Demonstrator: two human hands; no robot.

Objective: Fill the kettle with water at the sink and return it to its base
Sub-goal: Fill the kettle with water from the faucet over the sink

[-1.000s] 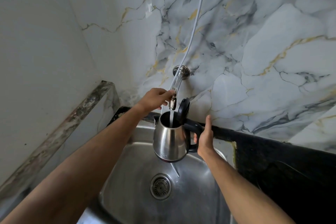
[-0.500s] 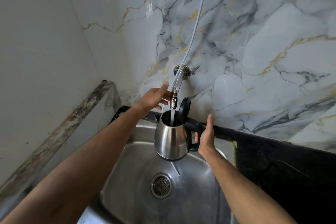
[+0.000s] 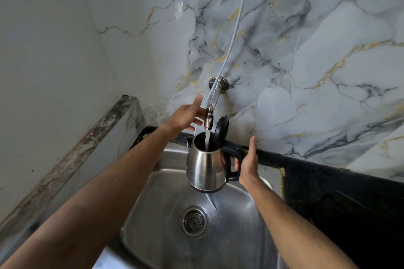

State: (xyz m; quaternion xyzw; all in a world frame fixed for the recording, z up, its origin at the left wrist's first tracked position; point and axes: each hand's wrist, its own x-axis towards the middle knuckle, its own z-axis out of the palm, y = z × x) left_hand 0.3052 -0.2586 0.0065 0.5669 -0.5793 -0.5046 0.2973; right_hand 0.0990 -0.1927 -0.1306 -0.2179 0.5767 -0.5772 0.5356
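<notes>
A stainless steel kettle (image 3: 205, 168) with a black handle hangs above the steel sink (image 3: 240, 214), its black lid (image 3: 222, 131) flipped up. My right hand (image 3: 248, 164) grips the handle on the kettle's right side. Water streams from the tap nozzle (image 3: 208, 119) straight into the kettle's mouth. My left hand (image 3: 185, 117) is just left of the nozzle with its fingers spread, fingertips near or touching the tap. The kettle's base is out of view.
The tap comes out of a marble-patterned wall (image 3: 306, 50) at a round chrome plate (image 3: 219, 85). A white hose (image 3: 237, 28) hangs down the wall to the tap. A black countertop (image 3: 338, 203) lies right of the sink; a drain (image 3: 193, 221) sits at its bottom.
My left hand has opened from a closed pinch on the tap to spread fingers beside it. The kettle stays under the running water in my right hand.
</notes>
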